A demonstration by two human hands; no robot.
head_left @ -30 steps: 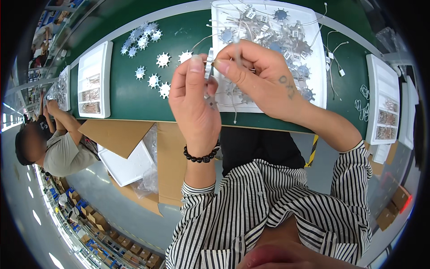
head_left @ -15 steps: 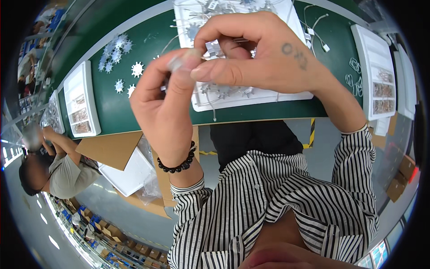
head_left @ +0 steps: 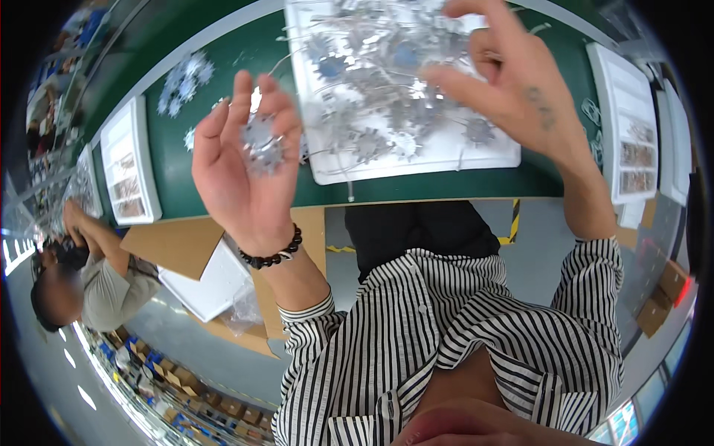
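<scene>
My left hand (head_left: pixel 249 171) is turned palm up left of the white foam tray. A silvery toothed metal disc (head_left: pixel 264 145) lies against its palm, with the fingers curled loosely around it; motion blurs them. My right hand (head_left: pixel 513 89) hovers over the tray's right part, thumb and forefinger spread apart, with nothing visible between them. On the white tray (head_left: pixel 446 169) is a heap of similar toothed metal pieces (head_left: pixel 372 145) with thin pale wires. More such pieces (head_left: pixel 184 82) are piled on the green table at the left.
White compartment boxes with copper-coloured parts stand at the left (head_left: pixel 152 178) and right (head_left: pixel 610 126). Looped pale cables (head_left: pixel 591 111) lie beside the right box. Below the table's front edge is an open cardboard box (head_left: pixel 175 249). Another person (head_left: pixel 111 293) works at the far left.
My hands were together over the tray, fingertips meeting. They have parted: the left moved left and turned palm up with the disc, the right moved right over the tray.
</scene>
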